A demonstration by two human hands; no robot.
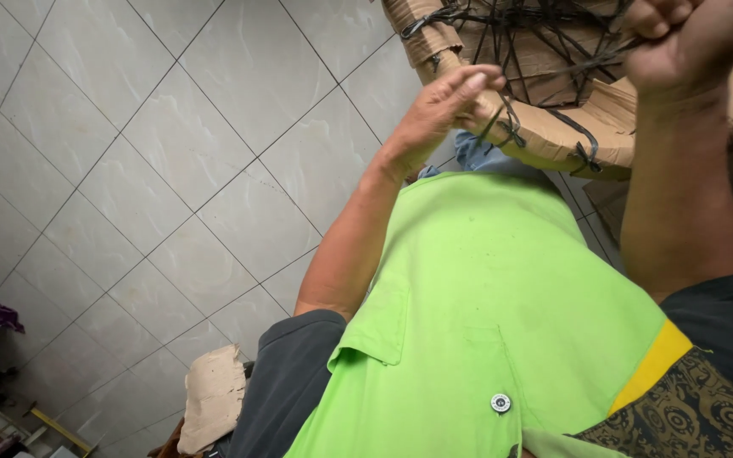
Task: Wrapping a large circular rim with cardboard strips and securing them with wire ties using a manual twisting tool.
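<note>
The hoop (553,136), a thick ring wrapped in brown paper or cardboard, sits up at the top of the view, just above the person's green shirt (485,305). Black cords (536,42) criss-cross its open middle and loop over its rim in several places.

The left hand (443,106) rests against the hoop's near left edge, fingers bent and lying on the wrapped rim where a cord crosses it; the grip looks closed on that edge, though how firmly I cannot tell. The right hand (689,42) is over the hoop's right side, balled into a fist (its grip shut around cords that run out from it toward the middle of the hoop). Both forearms rise from below the hoop, one at each side of the shirt.

A strip of blue cloth (481,157) shows just under the hoop, between it and the shirt. Left of the hoop lies pale tiled floor (154,170) with dark diagonal joints. Well away from the hoop, at the lower left, a torn piece of card (214,394) lies on the floor
</note>
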